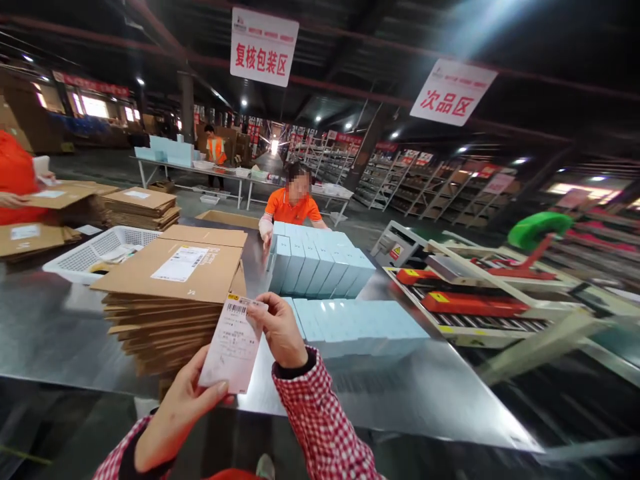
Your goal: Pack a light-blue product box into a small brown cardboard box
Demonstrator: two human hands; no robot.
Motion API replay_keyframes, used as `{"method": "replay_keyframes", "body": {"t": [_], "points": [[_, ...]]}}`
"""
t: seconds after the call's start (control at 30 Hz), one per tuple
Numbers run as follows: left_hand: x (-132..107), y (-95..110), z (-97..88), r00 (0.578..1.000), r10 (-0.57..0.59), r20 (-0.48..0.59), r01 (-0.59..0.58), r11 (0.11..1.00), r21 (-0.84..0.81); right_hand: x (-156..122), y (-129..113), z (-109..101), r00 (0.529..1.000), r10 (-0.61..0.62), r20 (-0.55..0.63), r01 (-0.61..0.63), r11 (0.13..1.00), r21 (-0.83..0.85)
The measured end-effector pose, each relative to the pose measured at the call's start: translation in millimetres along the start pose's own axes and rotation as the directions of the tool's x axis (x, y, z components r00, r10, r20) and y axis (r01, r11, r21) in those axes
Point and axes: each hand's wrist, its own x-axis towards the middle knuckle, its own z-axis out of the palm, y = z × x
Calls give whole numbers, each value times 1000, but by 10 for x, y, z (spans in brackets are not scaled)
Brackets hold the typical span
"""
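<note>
A white printed slip with a barcode [233, 345] is held up in front of me by both hands. My left hand [183, 403] pinches its lower edge, and my right hand [281, 330] pinches its upper right corner. Just behind the slip stands a tall stack of flattened cardboard boxes [175, 300]; the top one carries a white label. To the right of the stack, pale blue boxes [320, 267] stand upright in rows, and more pale blue boxes [357, 323] lie flat in front of them. My sleeves are red-and-white checked.
All this rests on a steel table [50, 333]. A white plastic basket [95, 250] sits at the left. A person in orange stands across the table. A roller conveyor [480, 300] runs along the right side. More cardboard stacks lie at far left.
</note>
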Motion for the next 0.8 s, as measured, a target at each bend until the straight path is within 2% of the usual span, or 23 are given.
{"method": "replay_keyframes", "body": {"t": [0.17,0.23,0.3,0.4,0.63,0.8], "points": [[-30,-65,-54,997,-14,76,11,999,35,-85,40,-25,1000,-15,-25,14,1000,-27],[-56,-72,-28,998,-7,59,5,999,35,-113,43,-39,999,-26,-24,25,999,-45],[-84,-80,23,1000,5,12,-5,1000,19,-130,33,-56,999,-49,-7,49,997,-65],[-113,-110,123,1000,22,-2,-22,999,28,-143,-10,-104,998,-57,37,60,995,-84],[-140,-240,401,999,-12,47,8,996,92,-196,-176,-348,996,-45,71,52,994,-93],[-170,-424,488,997,-12,71,1,987,158,-225,-222,-505,994,-14,108,22,997,-74]]}}
